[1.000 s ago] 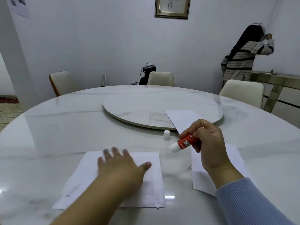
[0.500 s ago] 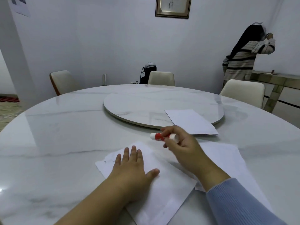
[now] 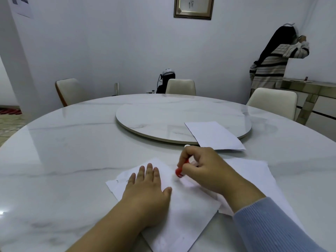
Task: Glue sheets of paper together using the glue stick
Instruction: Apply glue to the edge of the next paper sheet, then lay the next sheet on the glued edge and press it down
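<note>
- The left hand (image 3: 145,190) lies flat, fingers spread, pressing the near sheet (image 3: 181,215) to the bench (image 3: 72,151).
- The right hand (image 3: 205,170) is clamped on the red glue stick (image 3: 180,171), its tip down on that sheet's far right part.
- A second sheet (image 3: 254,175) lies right, partly under it.
- A third sheet (image 3: 214,135) rests far, overlapping the turntable (image 3: 154,120).

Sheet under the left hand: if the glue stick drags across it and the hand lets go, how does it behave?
Probably slides: the sheet looks thin, on a glossy marble table, and the left hand lies flat on it. Likely floppy; its far edge looks slightly wrinkled. The right hand presses the glue stick near the top edge, so it may buckle there.
</note>
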